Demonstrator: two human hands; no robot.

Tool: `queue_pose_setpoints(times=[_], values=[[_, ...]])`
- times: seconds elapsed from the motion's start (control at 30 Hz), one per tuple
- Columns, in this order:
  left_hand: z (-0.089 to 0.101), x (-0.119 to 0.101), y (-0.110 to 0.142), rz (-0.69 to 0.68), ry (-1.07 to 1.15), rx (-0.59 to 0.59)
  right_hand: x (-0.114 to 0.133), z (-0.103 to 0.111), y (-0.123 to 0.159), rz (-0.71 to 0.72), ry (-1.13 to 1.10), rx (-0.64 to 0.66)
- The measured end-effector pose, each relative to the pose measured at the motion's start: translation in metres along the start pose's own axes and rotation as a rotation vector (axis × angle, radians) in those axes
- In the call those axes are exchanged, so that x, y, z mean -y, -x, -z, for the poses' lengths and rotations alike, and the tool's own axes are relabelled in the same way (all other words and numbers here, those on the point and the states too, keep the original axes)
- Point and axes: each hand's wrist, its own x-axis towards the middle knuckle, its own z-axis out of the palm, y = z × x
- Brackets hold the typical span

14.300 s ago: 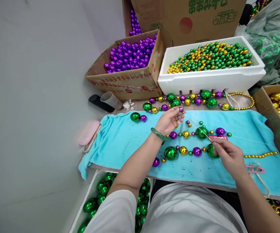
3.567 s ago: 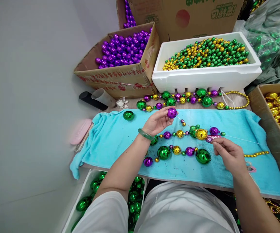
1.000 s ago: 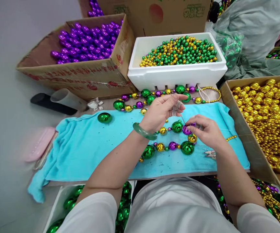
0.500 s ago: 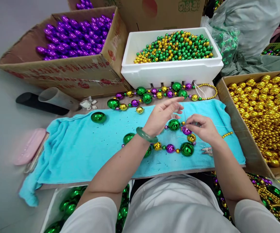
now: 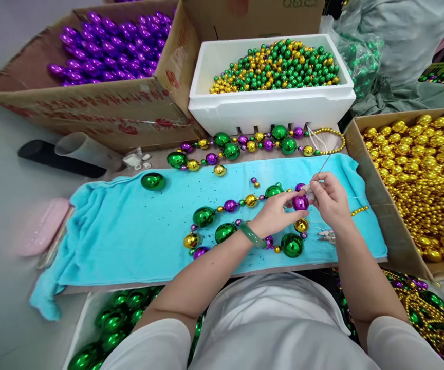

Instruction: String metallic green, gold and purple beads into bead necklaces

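Forearm (image 5: 206,270) (left) over beads (image 5: 226,233), towel (image 5: 117,236)

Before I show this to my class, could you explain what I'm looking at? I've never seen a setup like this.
There is no machine here: these are a person's two bare hands. Every picture comes from one camera worn on that person's head, looking forward and down. On the blue towel lie a strand of large and small beads, a loose green bead and a small metal tool. Behind it stands a white foam box of mostly green and gold beads. The left hand, with a green bangle at its wrist, has its fingers around a purple bead. The right hand pinches a thin rod, perhaps a needle.
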Motion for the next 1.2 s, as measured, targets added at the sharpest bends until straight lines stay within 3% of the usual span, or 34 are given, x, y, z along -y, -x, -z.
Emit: queue_pose_setpoints(times=[0.23, 0.43, 0.63, 0.8, 0.9, 1.0, 1.1, 1.2], values=[[-0.009, 0.005, 0.002, -0.059, -0.258, 0.003, 0.017, 0.006, -0.005, -0.007, 0.025, -0.014], [-0.007, 0.013, -0.001, -0.034, -0.325, -0.008, 0.013, 0.010, -0.011, -0.136, -0.036, 0.126], [-0.001, 0.002, -0.001, -0.086, -0.446, 0.007, 0.015, 0.008, -0.007, -0.095, -0.023, 0.047], [0.030, -0.005, -0.012, -0.191, -0.515, 0.066, 0.029, 0.012, 0.001, -0.046, -0.020, -0.043], [0.062, 0.012, -0.024, -0.132, -0.660, -0.009, 0.032, 0.014, 0.005, -0.055, 0.017, -0.014], [0.083, 0.035, -0.032, -0.043, -0.904, 0.061, 0.029, 0.016, 0.007, -0.069, 0.043, 0.015], [0.087, 0.054, -0.035, 0.003, -1.019, 0.152, 0.021, 0.016, 0.009, -0.074, 0.051, -0.009], [0.084, 0.065, -0.037, 0.019, -0.989, 0.143, 0.009, 0.016, 0.014, -0.079, 0.096, -0.019]])
